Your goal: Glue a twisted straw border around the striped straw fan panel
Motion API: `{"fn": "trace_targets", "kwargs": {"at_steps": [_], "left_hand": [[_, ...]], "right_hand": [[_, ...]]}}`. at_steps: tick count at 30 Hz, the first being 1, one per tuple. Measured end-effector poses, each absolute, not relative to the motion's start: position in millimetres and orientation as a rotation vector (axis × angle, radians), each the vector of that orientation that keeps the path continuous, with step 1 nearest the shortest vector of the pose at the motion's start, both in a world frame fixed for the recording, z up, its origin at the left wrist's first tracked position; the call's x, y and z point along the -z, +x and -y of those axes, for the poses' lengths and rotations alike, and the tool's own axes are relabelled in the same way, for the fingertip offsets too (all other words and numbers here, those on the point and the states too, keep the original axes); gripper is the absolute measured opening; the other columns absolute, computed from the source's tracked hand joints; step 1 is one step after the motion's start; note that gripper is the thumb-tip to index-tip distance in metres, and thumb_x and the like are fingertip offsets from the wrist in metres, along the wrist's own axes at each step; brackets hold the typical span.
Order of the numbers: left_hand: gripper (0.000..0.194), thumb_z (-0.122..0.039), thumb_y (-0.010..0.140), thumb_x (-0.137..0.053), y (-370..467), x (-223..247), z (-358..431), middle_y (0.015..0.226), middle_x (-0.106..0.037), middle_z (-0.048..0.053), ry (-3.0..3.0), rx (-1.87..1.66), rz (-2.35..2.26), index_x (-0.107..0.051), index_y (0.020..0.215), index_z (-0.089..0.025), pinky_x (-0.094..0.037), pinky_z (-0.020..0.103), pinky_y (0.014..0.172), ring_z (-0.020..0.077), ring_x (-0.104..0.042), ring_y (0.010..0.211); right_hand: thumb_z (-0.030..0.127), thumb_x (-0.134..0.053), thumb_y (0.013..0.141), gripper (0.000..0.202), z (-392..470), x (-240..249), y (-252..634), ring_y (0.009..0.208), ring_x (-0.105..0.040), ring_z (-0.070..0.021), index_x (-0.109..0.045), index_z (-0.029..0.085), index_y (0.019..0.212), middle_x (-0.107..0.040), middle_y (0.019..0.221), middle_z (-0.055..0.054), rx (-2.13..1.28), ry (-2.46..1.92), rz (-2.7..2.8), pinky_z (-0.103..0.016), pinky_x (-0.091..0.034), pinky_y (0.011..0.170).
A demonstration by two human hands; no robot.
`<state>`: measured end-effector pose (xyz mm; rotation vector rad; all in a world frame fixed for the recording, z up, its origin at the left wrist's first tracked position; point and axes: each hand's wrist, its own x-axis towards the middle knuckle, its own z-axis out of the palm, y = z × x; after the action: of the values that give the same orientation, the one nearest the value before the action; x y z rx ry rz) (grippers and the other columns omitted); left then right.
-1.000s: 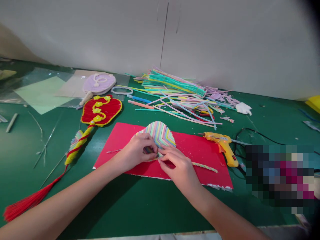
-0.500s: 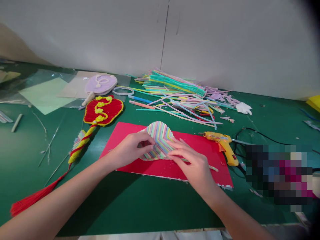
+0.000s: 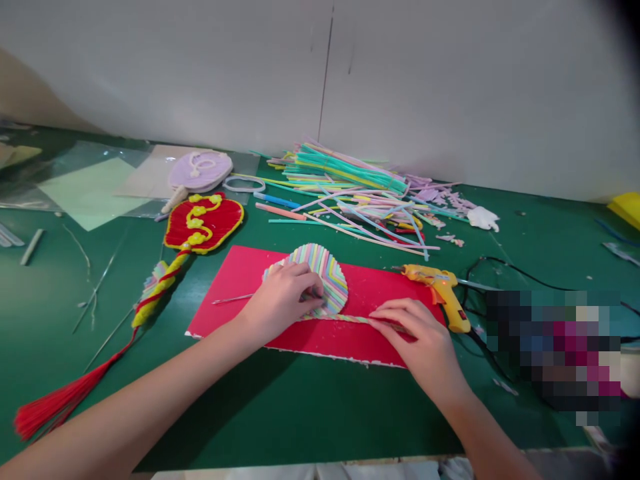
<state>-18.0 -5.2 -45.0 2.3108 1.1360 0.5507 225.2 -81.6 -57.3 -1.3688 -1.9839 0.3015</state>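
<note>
A pastel striped piece (image 3: 333, 283) made of pipe cleaners, with a rounded, scalloped outline, lies flat on a red board (image 3: 230, 270). My left hand (image 3: 293, 290) rests over its left part, fingers curled and closed onto it; what lies under the fingertips is hidden. Along the lower edge runs a twisted multicoloured pipe-cleaner cord (image 3: 350, 319). Its right end is pinched between the thumb and fingers of my right hand (image 3: 413, 327), just above the board.
A yellow hot glue gun (image 3: 440, 287) lies at the board's right edge, its black cable behind. Pipe cleaners (image 3: 350, 173) are heaped at the back. To the left lie a red-and-yellow fan (image 3: 205, 223) with a tassel and a lilac fan (image 3: 200, 170). Thin tweezers-like metal (image 3: 233, 299) sits beside my left hand.
My right hand has moved right, off the striped piece, along the twisted cord to its right end. My left hand has shifted slightly over the striped piece and uncovered the thin metal item.
</note>
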Motion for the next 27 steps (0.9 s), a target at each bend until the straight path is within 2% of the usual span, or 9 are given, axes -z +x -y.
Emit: {"fn": "trace_targets", "kwargs": {"at_steps": [4,9,13,18,27], "left_hand": [[0.007,-0.026,0.083,-0.06,-22.6,36.0,6.2,0.09,-0.059,0.003,2.211,-0.604,-1.283,-0.064,0.085,-0.02,-0.046,0.029,0.073,0.0177,-0.058,0.084],[0.028,-0.035,0.088,-0.048,-36.0,34.3,7.1,0.116,-0.058,0.009,2.069,-0.72,-1.728,-0.058,0.11,-0.019,-0.045,0.041,0.09,0.026,-0.055,0.107],[0.031,-0.032,0.087,-0.045,-39.1,41.8,-0.8,0.112,-0.064,0.009,1.953,-0.631,-1.677,-0.058,0.111,-0.017,-0.046,0.04,0.091,0.0247,-0.058,0.105],[0.03,-0.031,0.083,-0.048,-32.6,43.3,-16.1,0.11,-0.066,0.006,1.806,-0.713,-1.515,-0.059,0.108,-0.018,-0.046,0.038,0.094,0.0214,-0.06,0.106],[0.026,-0.024,0.08,-0.049,-7.0,44.1,-37.2,0.108,-0.068,0.004,2.022,-0.631,-1.297,-0.062,0.103,-0.019,-0.049,0.035,0.093,0.0194,-0.063,0.102]], "right_hand": [[0.029,-0.062,0.086,0.012,82.9,58.1,234.6,0.09,-0.061,-0.02,-0.068,0.024,0.096,-0.064,0.094,-0.005,-0.338,-1.413,2.063,-0.036,-0.049,0.082],[0.029,-0.061,0.087,0.01,79.2,59.0,244.2,0.087,-0.061,-0.0193,-0.068,0.023,0.091,-0.063,0.09,-0.004,-0.378,-1.415,2.126,-0.035,-0.048,0.08],[0.028,-0.061,0.087,0.009,78.9,60.6,243.3,0.081,-0.06,-0.0177,-0.067,0.022,0.084,-0.063,0.084,-0.003,-0.353,-1.371,2.119,-0.034,-0.046,0.076],[0.03,-0.06,0.088,0.011,84.9,58.6,235.4,0.08,-0.059,-0.0167,-0.067,0.022,0.084,-0.063,0.082,-0.002,-0.331,-1.325,2.115,-0.033,-0.044,0.075],[0.03,-0.06,0.088,0.012,87.8,60.4,226.9,0.078,-0.059,-0.0159,-0.068,0.022,0.083,-0.064,0.08,-0.001,-0.361,-1.311,2.161,-0.031,-0.042,0.074]]}}
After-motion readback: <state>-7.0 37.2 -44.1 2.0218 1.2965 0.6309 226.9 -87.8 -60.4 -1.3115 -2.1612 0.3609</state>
